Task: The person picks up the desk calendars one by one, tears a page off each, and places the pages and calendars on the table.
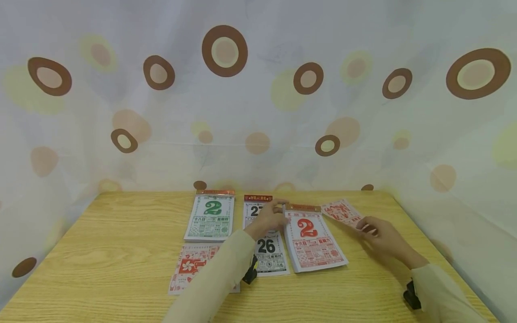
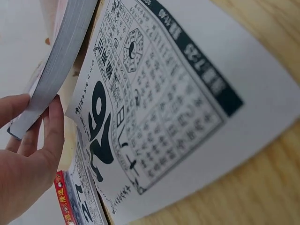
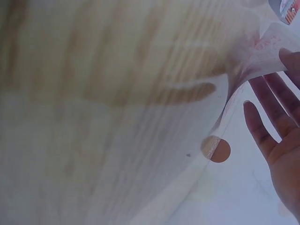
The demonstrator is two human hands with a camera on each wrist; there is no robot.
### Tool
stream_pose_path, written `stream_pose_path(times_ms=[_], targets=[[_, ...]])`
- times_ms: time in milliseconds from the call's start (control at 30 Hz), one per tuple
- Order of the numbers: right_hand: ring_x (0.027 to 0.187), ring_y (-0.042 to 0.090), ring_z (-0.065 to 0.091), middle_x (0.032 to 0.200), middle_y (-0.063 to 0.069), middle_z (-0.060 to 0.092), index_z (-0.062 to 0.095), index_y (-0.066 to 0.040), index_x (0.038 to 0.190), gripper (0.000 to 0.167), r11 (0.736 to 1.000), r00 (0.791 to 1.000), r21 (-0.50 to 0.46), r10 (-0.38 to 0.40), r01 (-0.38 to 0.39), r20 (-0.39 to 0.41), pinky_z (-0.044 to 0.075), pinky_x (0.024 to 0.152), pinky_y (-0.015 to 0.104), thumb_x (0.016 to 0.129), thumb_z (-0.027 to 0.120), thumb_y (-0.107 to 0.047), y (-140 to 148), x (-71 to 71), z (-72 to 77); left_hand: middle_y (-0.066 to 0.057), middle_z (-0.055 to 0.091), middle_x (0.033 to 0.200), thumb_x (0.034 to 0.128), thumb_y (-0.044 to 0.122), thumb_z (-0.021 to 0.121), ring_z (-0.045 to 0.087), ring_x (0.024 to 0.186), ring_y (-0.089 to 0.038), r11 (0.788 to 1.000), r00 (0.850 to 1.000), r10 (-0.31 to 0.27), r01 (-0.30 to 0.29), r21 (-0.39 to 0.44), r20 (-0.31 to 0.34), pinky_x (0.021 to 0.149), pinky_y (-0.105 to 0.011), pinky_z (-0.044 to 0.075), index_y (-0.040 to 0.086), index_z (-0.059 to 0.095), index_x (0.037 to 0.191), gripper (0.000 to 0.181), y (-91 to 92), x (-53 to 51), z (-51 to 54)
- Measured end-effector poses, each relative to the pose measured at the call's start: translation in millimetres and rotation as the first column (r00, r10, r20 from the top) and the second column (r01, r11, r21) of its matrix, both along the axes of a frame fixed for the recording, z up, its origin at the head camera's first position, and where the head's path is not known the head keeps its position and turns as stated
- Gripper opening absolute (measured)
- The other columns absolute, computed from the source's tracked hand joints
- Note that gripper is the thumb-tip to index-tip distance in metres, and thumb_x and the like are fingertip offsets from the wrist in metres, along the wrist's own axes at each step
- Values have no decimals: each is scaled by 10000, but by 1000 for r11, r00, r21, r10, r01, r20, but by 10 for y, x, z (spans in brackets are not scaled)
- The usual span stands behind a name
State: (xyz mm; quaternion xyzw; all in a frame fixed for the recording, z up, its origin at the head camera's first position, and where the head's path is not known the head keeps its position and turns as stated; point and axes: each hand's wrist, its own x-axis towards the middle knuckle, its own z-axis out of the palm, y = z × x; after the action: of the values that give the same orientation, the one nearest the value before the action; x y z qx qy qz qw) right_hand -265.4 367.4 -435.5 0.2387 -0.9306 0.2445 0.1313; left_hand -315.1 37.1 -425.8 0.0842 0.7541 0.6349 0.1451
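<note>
My left hand [image 1: 271, 218] grips the upper left edge of a thick tear-off calendar [image 1: 313, 242] with a large red 2. In the left wrist view, the thumb and fingers [image 2: 56, 122] pinch the calendar's paper block [image 2: 61, 61], its side tilted up. Close beneath that hand lies a sheet with a black 26 [image 1: 268, 253], beside a calendar with a red header strip [image 1: 258, 198]. To the right, my right hand [image 1: 379, 235] pinches the lower corner of a loose calendar page [image 1: 343, 211] printed in red. That thin page [image 3: 269, 44] bends between thumb and fingers in the right wrist view.
A calendar with a green 2 [image 1: 212, 220] lies left of the black-numbered one. Below it is a red-printed sheet [image 1: 187, 267], partly covered by the left sleeve [image 1: 218, 278]. A spotted cloth [image 1: 258, 112] surrounds the back and sides of the wooden table [image 1: 109, 251].
</note>
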Motion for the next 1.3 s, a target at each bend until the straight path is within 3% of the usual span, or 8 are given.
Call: stream_pose_path(times_ms=[233, 467, 733, 833, 1033, 1300], targets=[[786, 136, 603, 962, 80, 636, 606, -90, 981, 280, 999, 995, 17, 43, -45, 93, 505, 629, 253, 757, 616, 78, -13, 2, 1, -180, 541, 1201, 776, 0, 661, 625, 902, -259, 999, 999, 39, -38, -8, 36, 710, -326, 566, 140, 453, 1326, 604, 19, 18, 45], [804, 149, 562, 1010, 88, 600, 620, -101, 1020, 252, 995, 988, 62, 66, -76, 143, 493, 629, 250, 780, 697, -87, -71, 40, 45, -150, 557, 1099, 765, -13, 678, 621, 821, -213, 998, 998, 54, -53, -44, 31, 668, -286, 563, 134, 458, 1312, 607, 20, 26, 26], [1003, 353, 544, 1077, 126, 579, 647, -133, 981, 261, 992, 989, 114, 33, -50, 145, 498, 777, 466, 775, 719, -276, -85, 18, -2, -163, 546, 1126, 761, -33, 677, 614, 883, -246, 994, 996, 94, -94, -59, -1, 694, -290, 567, 110, 447, 1317, 619, 71, 62, 40], [1019, 367, 522, 1072, 118, 570, 654, -125, 980, 282, 991, 990, 123, 30, -47, 136, 487, 786, 483, 770, 720, -300, -87, 22, -15, -169, 539, 1155, 758, -46, 671, 606, 921, -256, 992, 995, 98, -99, -76, -20, 716, -284, 563, 107, 435, 1326, 634, 83, 76, 35], [973, 263, 513, 1044, 74, 543, 659, -119, 987, 310, 990, 990, 134, 18, -36, 137, 485, 750, 391, 762, 723, -322, -99, 47, -6, -168, 537, 1197, 757, -21, 677, 589, 996, -274, 989, 995, 71, -79, -128, -64, 783, -307, 547, 132, 421, 1340, 655, 92, 67, 17], [937, 256, 512, 1056, 121, 532, 657, -105, 991, 327, 992, 986, 126, 2, -23, 167, 488, 738, 390, 754, 731, -318, -132, 59, 28, -205, 470, 1294, 773, 14, 678, 549, 1089, -312, 989, 997, -7, -4, -148, -75, 861, -361, 520, 128, 365, 1382, 693, 83, 92, 58]])
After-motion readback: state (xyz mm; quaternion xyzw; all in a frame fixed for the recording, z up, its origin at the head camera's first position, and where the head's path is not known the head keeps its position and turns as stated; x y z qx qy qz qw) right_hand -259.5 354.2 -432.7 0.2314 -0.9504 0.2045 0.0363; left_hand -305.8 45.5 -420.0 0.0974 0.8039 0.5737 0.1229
